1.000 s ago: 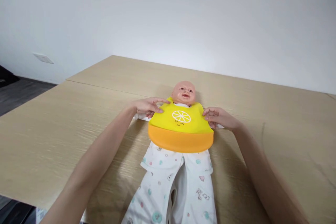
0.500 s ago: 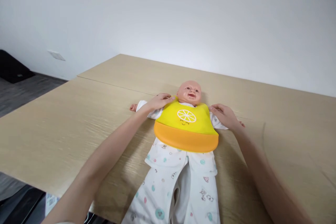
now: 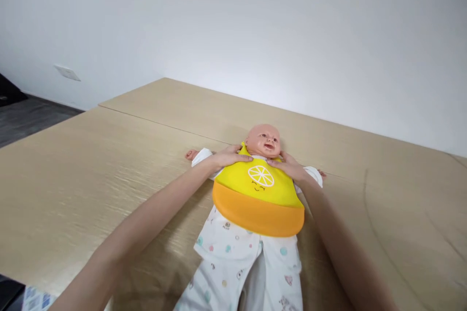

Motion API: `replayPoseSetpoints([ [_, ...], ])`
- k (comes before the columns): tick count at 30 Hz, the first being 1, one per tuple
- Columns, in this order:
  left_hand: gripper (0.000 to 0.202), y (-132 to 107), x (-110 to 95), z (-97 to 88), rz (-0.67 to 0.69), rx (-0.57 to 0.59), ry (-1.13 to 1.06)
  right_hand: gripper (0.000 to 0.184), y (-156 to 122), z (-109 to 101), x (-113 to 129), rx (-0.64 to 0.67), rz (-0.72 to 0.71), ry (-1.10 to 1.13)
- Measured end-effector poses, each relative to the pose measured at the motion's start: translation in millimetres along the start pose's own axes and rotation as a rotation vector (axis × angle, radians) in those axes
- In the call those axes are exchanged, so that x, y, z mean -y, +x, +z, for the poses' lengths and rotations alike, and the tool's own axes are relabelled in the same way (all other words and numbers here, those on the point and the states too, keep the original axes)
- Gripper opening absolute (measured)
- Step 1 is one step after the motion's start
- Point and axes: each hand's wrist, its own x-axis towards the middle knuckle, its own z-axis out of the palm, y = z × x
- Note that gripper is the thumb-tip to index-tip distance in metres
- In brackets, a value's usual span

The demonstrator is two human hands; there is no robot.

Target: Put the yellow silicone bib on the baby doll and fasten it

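Note:
A baby doll (image 3: 263, 140) in white printed clothes (image 3: 239, 262) lies on its back on a light wooden table (image 3: 91, 180). On its chest rests a yellow bib (image 3: 257, 182) with an orange pocket and a lemon print. My left hand (image 3: 228, 156) grips the bib's upper left corner beside the doll's neck, where a yellow strap tip pokes up. My right hand (image 3: 289, 166) holds the bib's upper right corner, fingers under the doll's chin. Both hands are closed on the bib's top edge.
The table runs to a white wall (image 3: 255, 34) at the back. Its left edge drops to a dark floor (image 3: 25, 116). A wall socket (image 3: 66, 72) sits low on the left. A seam crosses the tabletop behind the doll.
Both hands have slid from the bib's sides up and inward to the doll's neck. The doll's sleeves and small hands now show beside them. The view has shifted slightly.

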Motion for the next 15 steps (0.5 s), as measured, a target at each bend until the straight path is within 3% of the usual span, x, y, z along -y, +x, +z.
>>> replayPoseSetpoints([
  [5,0.063,-2,5,21.6,0.007,-0.029,-0.156,0.055,-16,-4,-3,0.056,-0.057,0.280],
  [10,0.043,-20,-7,54.2,0.158,-0.094,-0.202,0.053,-53,-11,-19,-0.046,-0.054,0.367],
  [13,0.035,-45,-16,80.2,0.223,0.048,-0.221,0.045,-87,-11,-39,-0.089,-0.004,0.391],
  [15,0.032,-64,-19,95.9,0.242,0.094,-0.158,0.046,-109,-11,-52,-0.206,0.048,0.385],
])
